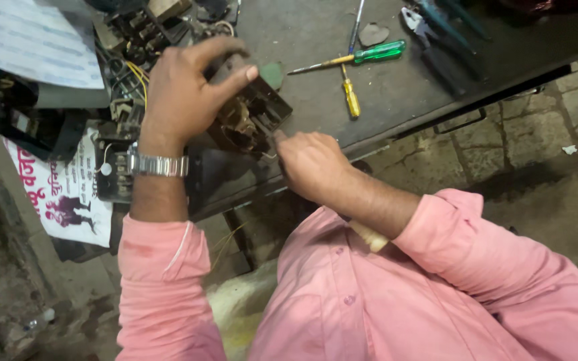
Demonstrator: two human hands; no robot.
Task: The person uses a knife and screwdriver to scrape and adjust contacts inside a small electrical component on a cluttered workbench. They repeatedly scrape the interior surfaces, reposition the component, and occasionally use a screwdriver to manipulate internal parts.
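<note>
- The left hand point(182, 93) is gripping a dark metal box point(249, 117) of wiring, its fingers clamped over the top.
- The right hand point(312, 164) is closing its fingers at the box's 5 o'clock corner; whether they pinch anything, I cannot tell.
- Two screwdrivers, one green-handled point(362, 55) and one yellow-handled point(350, 97), are lying on the desk point(403, 93) at the box's 2 o'clock.

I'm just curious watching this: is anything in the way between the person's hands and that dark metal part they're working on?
Nothing visible. The left hand already grips the dark metal part from above, and the right hand touches its near edge on the table.
</note>
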